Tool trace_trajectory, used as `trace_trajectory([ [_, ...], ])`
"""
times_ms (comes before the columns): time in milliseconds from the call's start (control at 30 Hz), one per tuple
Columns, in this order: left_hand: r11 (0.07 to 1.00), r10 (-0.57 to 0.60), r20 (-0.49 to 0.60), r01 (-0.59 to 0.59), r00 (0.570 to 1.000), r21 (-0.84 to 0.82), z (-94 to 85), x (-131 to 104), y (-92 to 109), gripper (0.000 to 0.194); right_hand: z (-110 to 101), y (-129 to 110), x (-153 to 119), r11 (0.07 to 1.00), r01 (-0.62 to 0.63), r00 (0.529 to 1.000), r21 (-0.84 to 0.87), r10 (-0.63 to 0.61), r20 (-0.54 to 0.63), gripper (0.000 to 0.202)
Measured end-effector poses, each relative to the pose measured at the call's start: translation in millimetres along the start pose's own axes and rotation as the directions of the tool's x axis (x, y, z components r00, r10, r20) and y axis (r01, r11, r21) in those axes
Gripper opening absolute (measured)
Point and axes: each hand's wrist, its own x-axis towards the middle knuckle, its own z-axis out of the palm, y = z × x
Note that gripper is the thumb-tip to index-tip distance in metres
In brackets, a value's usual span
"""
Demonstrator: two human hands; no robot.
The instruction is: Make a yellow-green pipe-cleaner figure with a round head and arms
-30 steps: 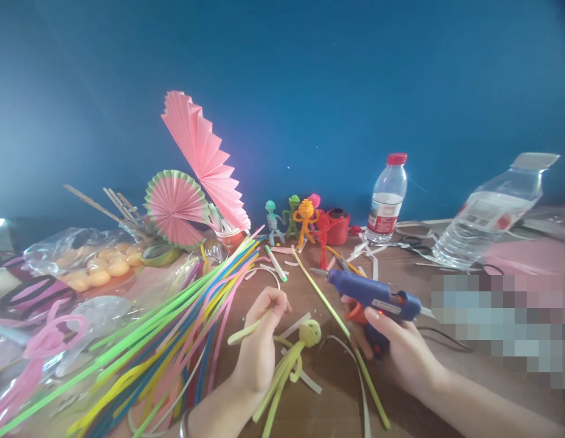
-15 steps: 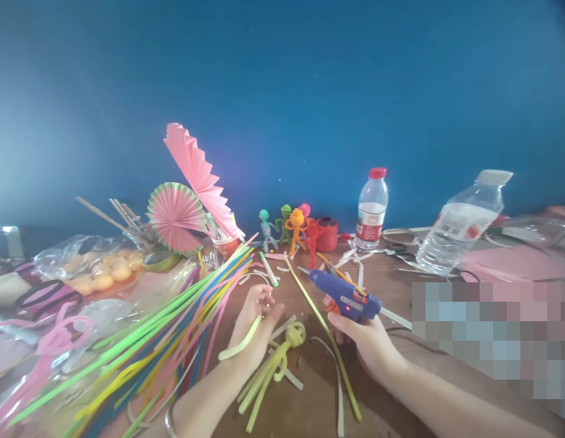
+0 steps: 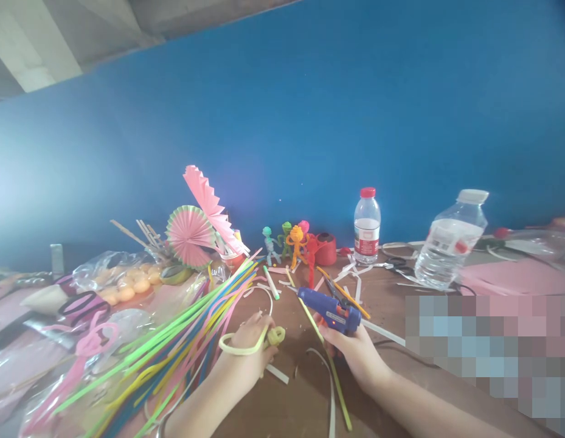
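My right hand is wrapped round the handle of a blue hot glue gun, its nozzle pointing left and a small red light lit. In my left hand is a pale yellow pipe-cleaner figure; its coiled head sticks out past the fingers, and its lower strands are hidden by the hand. A pale yellow pipe cleaner curves over the back of that hand. Between the hands, a long yellow-green pipe cleaner lies on the brown table, passing close to the right fingers.
Small coloured pipe-cleaner figures stand at the back, among them an orange one. Loose pipe cleaners spread across the left. Pink paper fans rise behind them. Two water bottles, scissors and white paper strips lie or stand to the right.
My left hand has closed on the pale yellow figure that was lying on the table. The glue gun has shifted slightly left and down. The view has tilted upward, showing the ceiling.
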Motion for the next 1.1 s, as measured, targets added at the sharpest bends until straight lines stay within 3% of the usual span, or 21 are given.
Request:
trace_trajectory([
  [133, 0.954, -0.097, 0.081, 0.116, 0.992, -0.278, -7.9, 1, 5, 0.012, 3, -5, -1, 0.999, -0.017, 1.0, 0.033, 0.017, -0.024, 0.022],
  [200, 0.9, -0.113, 0.031, 0.116, 0.993, -0.421, -16.6, 2, 7, 0.01, 3, -6, -2, 0.999, -0.019, 0.999, 0.027, 0.02, -0.03, 0.021],
  [267, 0.749, -0.181, 0.029, 0.157, 0.983, -0.644, -25.9, 4, 8, 0.021, 3, -6, -2, 1.0, -0.023, 0.999, 0.019, 0.024, -0.027, 0.019],
  [367, 0.379, -0.214, 0.158, 0.231, 0.964, -0.896, -36.6, 6, 8, 0.035, 2, -4, -2, 1.0, -0.016, 1.0, 0.022, 0.016, -0.003, 0.018],
  [467, 0.048, -0.149, 0.323, 0.333, 0.935, -0.942, -38.9, 5, 10, 0.026, 2, 0, -1, 1.0, 0.01, 1.0, 0.029, -0.01, 0.014, 0.021],
  [567, -0.096, -0.169, 0.386, 0.374, 0.907, -0.922, -31.0, 2, 15, 0.021, 1, 4, 0, 0.999, 0.025, 1.0, 0.024, -0.026, 0.013, 0.022],
  [700, -0.086, -0.292, 0.268, 0.254, 0.918, -0.963, -14.1, 2, 20, 0.013, -3, 4, 1, 0.998, 0.02, 1.0, -0.053, -0.02, 0.009, 0.022],
  [800, -0.039, -0.241, 0.166, 0.161, 0.956, -0.986, -5.0, 3, 18, 0.016, -7, -2, 4, 0.988, 0.07, 0.998, -0.139, -0.07, 0.005, 0.02],
  [967, 0.173, -0.23, 0.037, 0.078, 0.973, -0.982, -0.4, 2, 9, 0.017, -12, -10, 7, 0.967, 0.117, 0.992, -0.225, -0.124, -0.018, 0.02],
  [1100, 0.31, -0.19, 0.027, 0.086, 0.981, -0.947, -1.5, 0, 4, 0.013, -11, -12, 6, 0.975, 0.083, 0.997, -0.205, -0.083, 0.01, 0.019],
])
